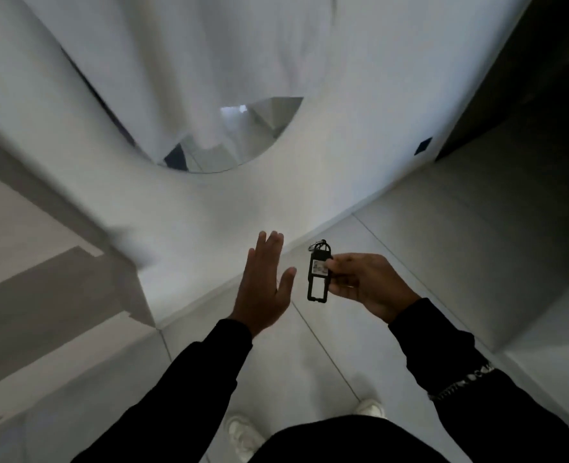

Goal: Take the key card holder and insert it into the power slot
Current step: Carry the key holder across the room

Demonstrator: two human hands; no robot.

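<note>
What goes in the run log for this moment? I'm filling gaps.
right hand: fingers pinch key card holder | left hand: open, empty | small dark wall panel: not reached

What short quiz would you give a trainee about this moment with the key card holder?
1. True or false: the left hand holds the key card holder.
2. Which way does the holder's metal ring point? A) toward the wall B) toward the shoes C) it is hidden
3. Fill in: the small dark square plate sits on the ____.

Key:
1. False; the right hand pinches it by its side, while the left hand is open and apart from it.
2. A
3. wall; whether it is the power slot cannot be told.
</note>
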